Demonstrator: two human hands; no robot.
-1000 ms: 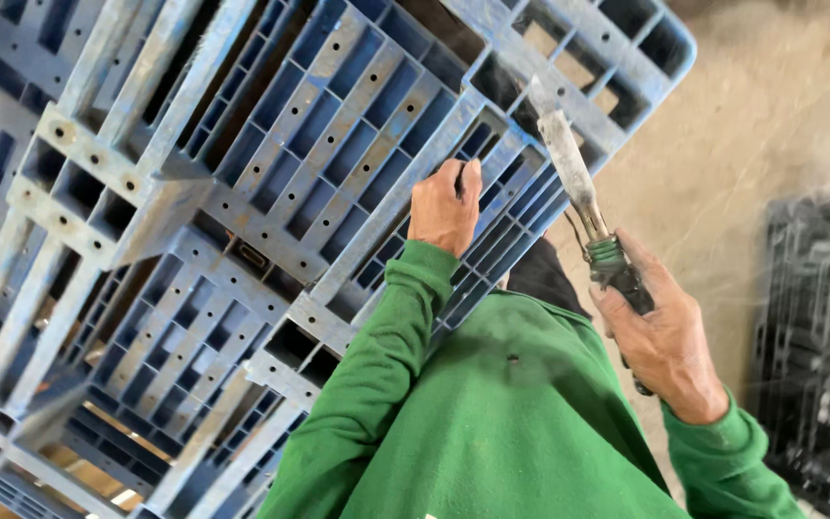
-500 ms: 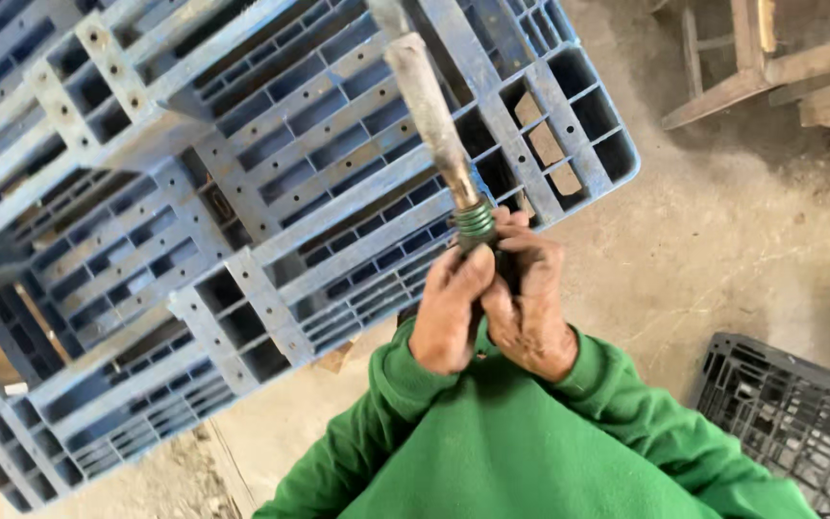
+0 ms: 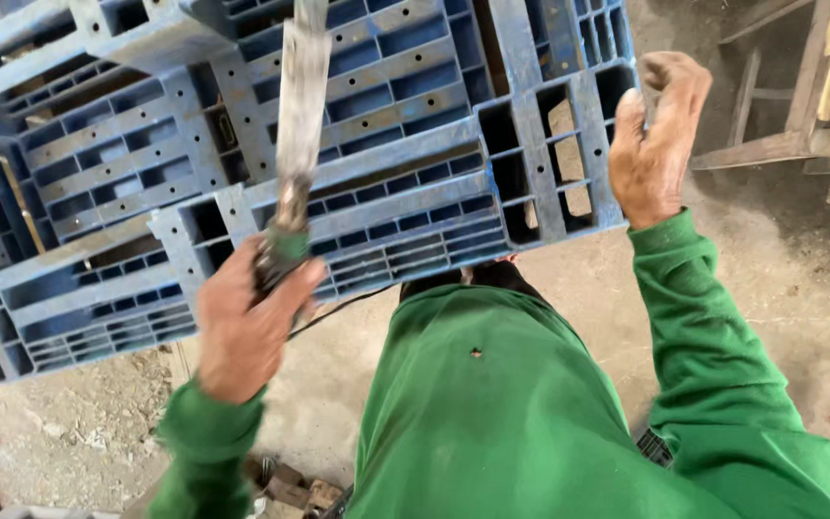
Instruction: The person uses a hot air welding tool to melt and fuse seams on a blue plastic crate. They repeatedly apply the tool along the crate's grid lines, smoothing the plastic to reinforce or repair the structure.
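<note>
While the left hand [image 3: 242,332] sits at lower left of the frame, its fingers [image 3: 292,284] are wrapped tight around the green-banded handle of a long flat blade [image 3: 300,106]. The blade's long axis runs almost straight up from that fist to the top edge, lying across the blue plastic pallet [image 3: 386,183]. The right hand [image 3: 655,144], upper right, has its fingers curled over the pallet's right edge, pinching the rim. The pallet spans the upper frame between both hands; the left is nearer the blade. Below the pallet lies a dusty concrete floor [image 3: 799,288].
</note>
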